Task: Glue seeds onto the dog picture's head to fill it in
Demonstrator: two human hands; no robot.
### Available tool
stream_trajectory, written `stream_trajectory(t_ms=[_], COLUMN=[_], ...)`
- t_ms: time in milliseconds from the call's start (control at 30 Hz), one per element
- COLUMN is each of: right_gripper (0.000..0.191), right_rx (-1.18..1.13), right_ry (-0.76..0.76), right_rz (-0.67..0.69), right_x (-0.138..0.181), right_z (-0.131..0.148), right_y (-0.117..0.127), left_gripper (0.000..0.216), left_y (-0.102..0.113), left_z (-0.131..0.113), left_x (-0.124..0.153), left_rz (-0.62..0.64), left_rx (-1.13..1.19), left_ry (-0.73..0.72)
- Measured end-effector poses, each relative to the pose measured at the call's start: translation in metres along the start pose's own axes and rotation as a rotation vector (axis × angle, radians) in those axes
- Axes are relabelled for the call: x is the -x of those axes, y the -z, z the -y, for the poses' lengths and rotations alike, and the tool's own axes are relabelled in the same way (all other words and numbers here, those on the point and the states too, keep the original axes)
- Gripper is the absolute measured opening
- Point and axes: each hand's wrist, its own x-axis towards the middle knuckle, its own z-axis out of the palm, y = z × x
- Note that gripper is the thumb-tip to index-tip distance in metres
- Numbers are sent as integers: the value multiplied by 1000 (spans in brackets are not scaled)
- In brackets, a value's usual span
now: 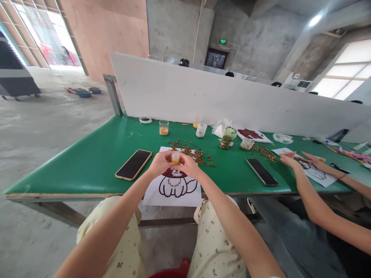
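Observation:
Both my hands are closed around a small white-and-yellow bottle [175, 157], with my left hand [160, 163] on one side and my right hand [188, 166] on the other. Below them lies a sheet of paper [150, 195] with a black outline drawing of a seated animal [173, 186]. Dark red grains fill part of the drawing near its head; my hands hide some of that area. Loose red and green beans [199, 156] are scattered just beyond the sheet, some on its far edge. The paper's near end overhangs the table edge.
A phone [133, 165] lies left on the green table [95, 154], another phone [262, 172] right. Behind stand a cup of yellow grains [164, 128], a white cup [201, 130] and a tipped green cup [228, 137]. A white partition [203, 100] bounds the back. A co-worker's hands [290, 159] are at right.

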Motion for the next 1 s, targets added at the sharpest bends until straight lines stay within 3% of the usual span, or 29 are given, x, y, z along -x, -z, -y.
stream_trajectory(t_ms=[200,700,1000], right_gripper=[68,60,58], right_rx=[28,-20,39], right_ry=[-16,-62,-9], right_rz=[-52,-84,-89], right_x=[-1,1,1], right_z=[-3,-4,-10], right_y=[-4,-7,-6], left_gripper=[27,27,28], left_y=[5,4,7], left_z=[6,8,15], left_x=[-1,0,0], left_rz=[77,91,90], left_rx=[-40,-42,-55], left_ry=[-36,-16,-15])
